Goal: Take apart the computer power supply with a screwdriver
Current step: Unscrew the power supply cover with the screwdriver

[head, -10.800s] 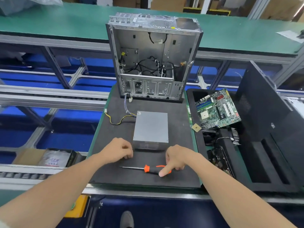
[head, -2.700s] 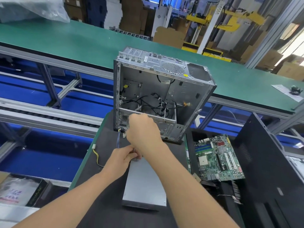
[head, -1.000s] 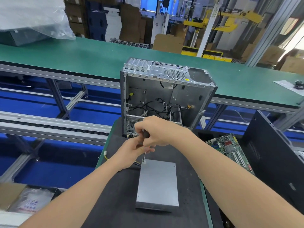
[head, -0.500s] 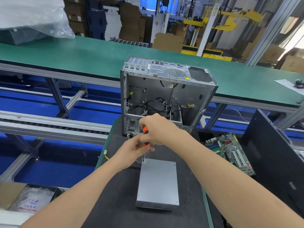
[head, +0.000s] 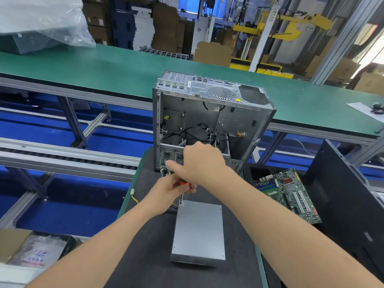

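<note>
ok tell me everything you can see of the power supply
The power supply is a plain grey sheet-metal box lying flat on the black mat, long side running away from the camera. Small dots mark its top corners. The screwdriver, held by the left hand and right hand, stands tip-down on its far left corner. Yellow wires trail from that end.

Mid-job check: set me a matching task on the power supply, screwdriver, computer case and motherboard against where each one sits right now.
Things
1. power supply
2. screwdriver
3. computer case
4. motherboard

Places
A. in the black tray on the right
B. held upright, tip down on a far corner of item 1
C. flat on the black mat, nearest the camera
D. standing at the mat's far end, open side facing the camera

Pairs: 1-C, 2-B, 3-D, 4-A
</note>
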